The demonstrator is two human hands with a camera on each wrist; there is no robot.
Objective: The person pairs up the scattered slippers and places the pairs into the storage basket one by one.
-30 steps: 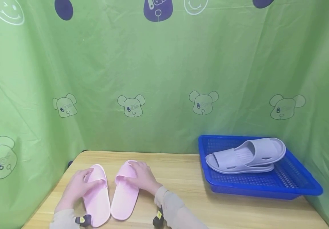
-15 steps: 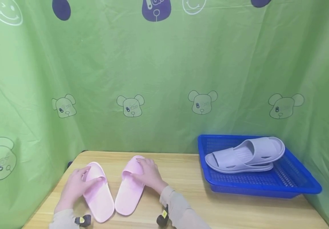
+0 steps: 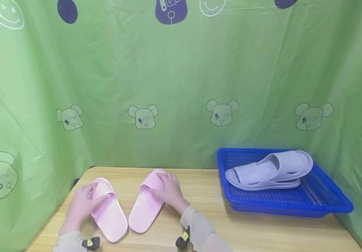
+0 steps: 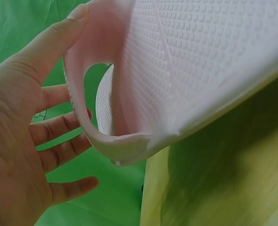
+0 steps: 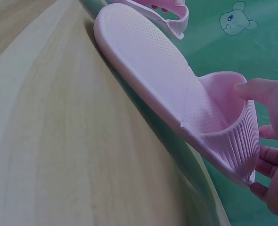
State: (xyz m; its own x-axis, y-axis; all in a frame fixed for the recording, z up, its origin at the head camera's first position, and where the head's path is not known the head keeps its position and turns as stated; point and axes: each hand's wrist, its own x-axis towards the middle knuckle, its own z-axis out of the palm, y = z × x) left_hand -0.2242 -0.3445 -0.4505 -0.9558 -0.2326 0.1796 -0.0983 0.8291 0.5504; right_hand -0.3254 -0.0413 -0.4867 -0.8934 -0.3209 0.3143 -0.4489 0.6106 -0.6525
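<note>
Two pink slippers lie on the wooden table in the head view, heels close together and toes spread apart. My left hand (image 3: 79, 206) holds the left slipper (image 3: 113, 224) at its strap. In the left wrist view the thumb rests on the edge of the strap (image 4: 115, 146), with the fingers along its outer side; the sole (image 4: 209, 52) is dotted. The right slipper (image 3: 144, 214) leans toward the right, and my right hand (image 3: 171, 191) grips its strap. The right wrist view has the thumb hooked over the opening of the ribbed strap (image 5: 240, 146) and fingertips against its outside.
A blue plastic basket (image 3: 282, 206) stands at the table's right side. Inside, one grey slipper (image 3: 294, 162) rests partly on top of another (image 3: 250, 176). A green curtain (image 3: 181, 77) with bear prints hangs behind and around the wooden table (image 3: 193, 185).
The right hand has moved its slipper right and away, tilting it further. The left slipper's heel has swung to the right, its toe slightly left, so the toes spread wider.
</note>
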